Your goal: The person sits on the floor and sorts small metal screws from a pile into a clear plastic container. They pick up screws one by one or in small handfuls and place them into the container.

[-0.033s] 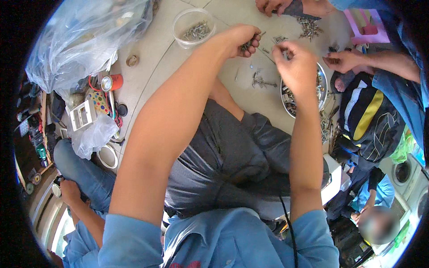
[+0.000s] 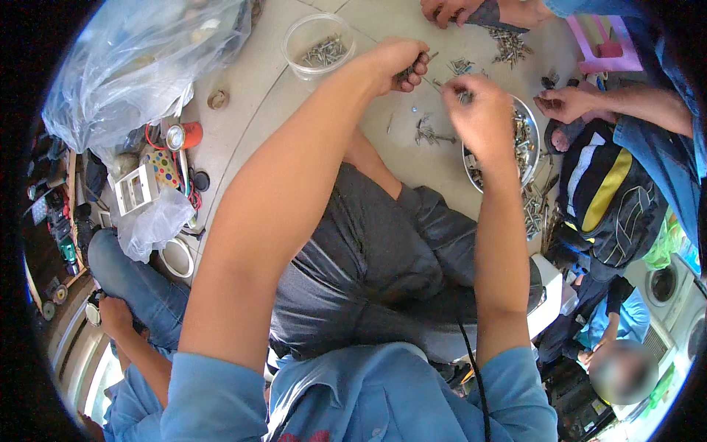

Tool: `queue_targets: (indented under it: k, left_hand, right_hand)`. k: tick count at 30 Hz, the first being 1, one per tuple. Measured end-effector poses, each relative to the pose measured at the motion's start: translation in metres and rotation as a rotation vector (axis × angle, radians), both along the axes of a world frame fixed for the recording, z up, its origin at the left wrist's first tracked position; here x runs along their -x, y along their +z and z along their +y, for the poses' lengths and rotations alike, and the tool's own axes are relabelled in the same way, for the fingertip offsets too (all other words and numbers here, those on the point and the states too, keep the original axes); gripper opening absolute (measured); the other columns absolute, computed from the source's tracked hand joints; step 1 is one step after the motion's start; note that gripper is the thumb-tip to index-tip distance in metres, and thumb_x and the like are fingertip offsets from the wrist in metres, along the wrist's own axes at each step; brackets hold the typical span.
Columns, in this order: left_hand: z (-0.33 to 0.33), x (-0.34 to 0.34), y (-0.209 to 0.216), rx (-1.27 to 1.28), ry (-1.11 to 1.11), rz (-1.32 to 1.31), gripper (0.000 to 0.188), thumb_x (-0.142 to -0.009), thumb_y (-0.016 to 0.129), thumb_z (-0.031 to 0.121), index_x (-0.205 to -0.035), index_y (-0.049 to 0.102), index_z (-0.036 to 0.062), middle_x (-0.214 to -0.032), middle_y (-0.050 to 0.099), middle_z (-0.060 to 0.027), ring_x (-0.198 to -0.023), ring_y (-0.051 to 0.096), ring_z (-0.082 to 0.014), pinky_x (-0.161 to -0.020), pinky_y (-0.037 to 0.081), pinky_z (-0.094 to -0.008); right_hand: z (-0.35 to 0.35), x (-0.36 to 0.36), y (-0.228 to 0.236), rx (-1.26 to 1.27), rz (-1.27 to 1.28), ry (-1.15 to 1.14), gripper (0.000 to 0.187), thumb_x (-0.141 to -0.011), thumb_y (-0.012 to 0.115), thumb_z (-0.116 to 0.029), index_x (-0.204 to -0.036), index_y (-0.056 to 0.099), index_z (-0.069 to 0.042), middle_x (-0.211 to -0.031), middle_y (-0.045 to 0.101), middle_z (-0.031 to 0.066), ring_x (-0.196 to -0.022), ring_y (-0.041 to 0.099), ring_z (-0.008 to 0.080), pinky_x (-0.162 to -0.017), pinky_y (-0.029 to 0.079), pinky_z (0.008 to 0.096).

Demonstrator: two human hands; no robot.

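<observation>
My left hand (image 2: 403, 68) is closed around a bunch of screws (image 2: 409, 72), their ends poking out between the fingers. To its right my right hand (image 2: 482, 116), slightly blurred, has its fingers curled together around small grey metal pieces that look like screws. It hovers at the left rim of a round metal bowl (image 2: 537, 147) filled with mixed screws and fittings, partly hidden by the hand and wrist. Below the gap between my hands a small heap of screws (image 2: 427, 132) lies on the tiles. A clear round tub (image 2: 289, 46) with screws inside stands left of my left hand.
Across from me, another person's hand (image 2: 567, 102) is near a pink plastic stool (image 2: 617, 44); a screw pile (image 2: 509, 47) lies beyond. A black-and-yellow bag (image 2: 607, 188) sits at right. Plastic sheeting (image 2: 147, 66) and a red tin (image 2: 193, 135) are at left. Other people sit nearby.
My right hand has shifted slightly left and down, uncovering more of the bowl's contents. My left hand stays in place with the screws.
</observation>
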State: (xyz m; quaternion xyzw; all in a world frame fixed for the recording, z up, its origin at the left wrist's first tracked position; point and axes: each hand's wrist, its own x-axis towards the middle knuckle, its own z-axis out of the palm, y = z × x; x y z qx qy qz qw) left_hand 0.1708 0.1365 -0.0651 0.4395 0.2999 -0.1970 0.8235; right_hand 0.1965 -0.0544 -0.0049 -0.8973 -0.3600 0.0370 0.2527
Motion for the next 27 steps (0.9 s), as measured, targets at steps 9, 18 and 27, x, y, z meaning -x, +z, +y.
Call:
queue_targets:
  k: [9, 18, 27]
  left_hand:
    - [-0.01, 0.002, 0.008, -0.345, -0.105, 0.103, 0.027, -0.104, 0.05, 0.026, -0.097, 0.067, 0.0056, -0.081, 0.07, -0.0061, -0.065, 0.066, -0.0206, -0.058, 0.057, -0.0359]
    - [-0.006, 0.003, -0.005, -0.224, -0.321, 0.116, 0.025, -0.102, 0.048, 0.023, -0.09, 0.064, 0.0076, -0.077, 0.066, -0.0039, -0.062, 0.062, -0.019, -0.056, 0.053, -0.0335]
    - [-0.014, 0.006, -0.005, -0.366, -0.267, 0.17, 0.036, -0.105, 0.052, 0.037, -0.091, 0.066, 0.0072, -0.078, 0.068, -0.0045, -0.06, 0.062, -0.0188, -0.057, 0.054, -0.0366]
  right_hand:
    - [0.0, 0.021, -0.028, 0.222, 0.039, 0.095, 0.019, -0.085, 0.075, -0.024, -0.092, 0.08, -0.008, -0.09, 0.076, 0.0124, -0.089, 0.069, 0.0303, -0.084, 0.051, 0.0435]
    - [-0.012, -0.012, -0.01, 0.003, 0.084, 0.046, 0.02, -0.082, 0.075, -0.022, -0.093, 0.079, -0.005, -0.091, 0.076, 0.0153, -0.085, 0.072, 0.0319, -0.08, 0.055, 0.0426]
    - [-0.005, -0.003, -0.044, 0.617, -0.195, 0.376, 0.023, -0.073, 0.081, -0.021, -0.095, 0.077, -0.014, -0.104, 0.07, 0.0053, -0.11, 0.063, 0.0263, -0.102, 0.041, 0.0513]
